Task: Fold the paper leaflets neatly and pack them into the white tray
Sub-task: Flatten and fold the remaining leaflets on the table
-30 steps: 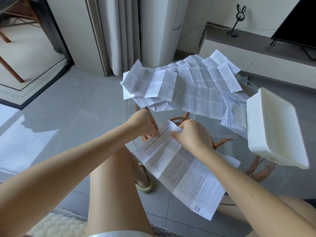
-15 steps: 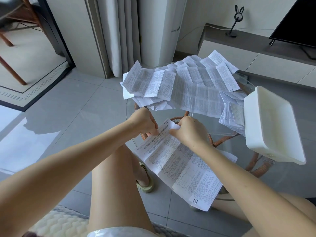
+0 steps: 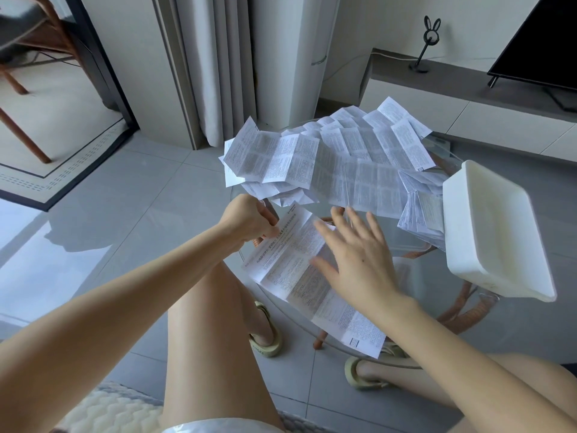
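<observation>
A long printed leaflet (image 3: 299, 279) lies unfolded on the near part of the round glass table (image 3: 415, 314). My left hand (image 3: 249, 220) pinches its far left corner. Over the sheet's middle my right hand (image 3: 352, 260) is spread flat with straight fingers; contact with the paper cannot be told. A heap of unfolded leaflets (image 3: 337, 160) covers the far half of the table. The white tray (image 3: 487, 232) stands at the right edge and looks empty, with a small stack of folded leaflets (image 3: 418, 210) against its left side.
My bare knees and sandalled feet sit under and beside the glass top, which rests on a rattan base (image 3: 462, 314). Behind the table are a curtain (image 3: 218, 67), a low TV cabinet (image 3: 468, 101) and a tiled floor.
My right hand let go of the leaflet's top edge and opened flat over the sheet. My left hand keeps its pinch on the corner.
</observation>
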Demonstrator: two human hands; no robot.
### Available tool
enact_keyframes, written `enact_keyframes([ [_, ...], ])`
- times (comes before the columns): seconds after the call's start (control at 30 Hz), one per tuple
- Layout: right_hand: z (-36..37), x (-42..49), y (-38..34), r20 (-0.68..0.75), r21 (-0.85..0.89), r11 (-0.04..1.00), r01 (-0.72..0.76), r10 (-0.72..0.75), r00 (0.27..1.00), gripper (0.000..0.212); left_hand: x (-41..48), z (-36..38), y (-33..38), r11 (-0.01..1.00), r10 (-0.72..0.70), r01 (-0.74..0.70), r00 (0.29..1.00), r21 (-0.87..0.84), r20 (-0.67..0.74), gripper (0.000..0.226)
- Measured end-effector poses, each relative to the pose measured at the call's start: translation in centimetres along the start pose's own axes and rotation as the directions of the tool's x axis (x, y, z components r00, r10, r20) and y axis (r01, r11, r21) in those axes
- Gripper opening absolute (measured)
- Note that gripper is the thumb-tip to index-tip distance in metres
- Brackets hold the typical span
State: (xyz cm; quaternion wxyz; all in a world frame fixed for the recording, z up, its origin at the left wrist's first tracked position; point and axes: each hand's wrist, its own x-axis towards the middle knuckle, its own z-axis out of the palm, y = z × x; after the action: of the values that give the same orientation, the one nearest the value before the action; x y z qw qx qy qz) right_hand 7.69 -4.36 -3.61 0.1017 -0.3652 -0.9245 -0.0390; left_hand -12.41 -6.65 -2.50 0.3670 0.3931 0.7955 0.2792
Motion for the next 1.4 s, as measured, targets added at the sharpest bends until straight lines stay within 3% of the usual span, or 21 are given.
enact_keyframes([
  [0.13,1.0,-1.4,-0.3,0.216,-0.002,0.978,0.208,-0.203,0.955,0.058,-0.5,0.4,-0.3,0.998,0.056,-0.056,0.998,0.023,-0.003,0.012],
  [0.23,0.8,-1.1,-0.7,0.359,0.052,0.977,0.207,-0.212,0.909,0.069,-0.7,0.5,-0.2,0.991,0.108,-0.106,0.994,0.08,-0.018,0.012],
  [0.37,0.1,-1.8,0.1,0.425,0.129,0.97,0.208,-0.243,0.872,0.082,-1.0,0.5,-0.2,0.987,0.127,-0.124,0.992,0.104,-0.021,0.013],
  [0.47,0.2,-2.4,0.7,0.493,0.141,0.968,0.21,-0.252,0.833,0.078,-1.2,0.4,-0.3,0.988,0.127,-0.125,0.992,0.093,-0.007,0.014],
  [0.73,0.4,-2.4,1.0,0.497,0.115,0.966,0.23,-0.257,0.829,0.069,-1.4,0.3,0.2,0.992,0.112,-0.113,0.994,0.06,0.01,0.019],
  [0.8,0.7,-2.5,1.1,0.444,0.105,0.967,0.232,-0.254,0.859,0.071,-1.3,0.2,0.9,0.988,0.154,-0.154,0.988,0.032,0.0,0.017],
  [0.97,0.0,-2.0,2.0,0.069,0.056,0.994,0.092,-0.095,0.993,0.055,-0.6,-0.7,2.7,0.952,0.304,-0.305,0.949,0.004,-0.08,0.017],
  [1.1,-2.6,0.1,4.3,-0.198,0.151,0.981,-0.121,0.15,0.969,0.081,-0.8,-1.4,2.6,0.917,0.379,-0.389,0.919,-0.086,-0.109,0.015],
  [1.13,-3.7,0.8,4.7,-0.182,0.235,0.957,-0.171,0.216,0.959,0.084,-0.9,-1.6,2.6,0.907,0.388,-0.4,0.915,-0.132,-0.107,0.017],
  [1.2,-5.3,2.3,5.1,0.008,0.465,0.837,-0.288,0.321,0.947,0.085,-1.3,-1.7,2.3,0.89,0.405,-0.418,0.908,-0.18,-0.105,0.023],
  [1.27,-6.2,3.7,5.6,0.219,0.574,0.721,-0.388,0.322,0.921,0.064,-1.6,-1.6,2.4,0.881,0.421,-0.434,0.901,-0.189,-0.108,0.024],
  [1.33,-6.5,4.5,5.9,0.263,0.623,0.692,-0.364,0.253,0.931,0.027,-2.0,-1.5,2.6,0.871,0.429,-0.445,0.895,-0.208,-0.117,0.023],
  [1.4,-7.5,4.8,5.8,0.227,0.616,0.722,-0.314,0.219,0.949,0.03,-2.3,-1.5,2.8,0.842,0.444,-0.465,0.885,-0.272,-0.139,0.021],
])
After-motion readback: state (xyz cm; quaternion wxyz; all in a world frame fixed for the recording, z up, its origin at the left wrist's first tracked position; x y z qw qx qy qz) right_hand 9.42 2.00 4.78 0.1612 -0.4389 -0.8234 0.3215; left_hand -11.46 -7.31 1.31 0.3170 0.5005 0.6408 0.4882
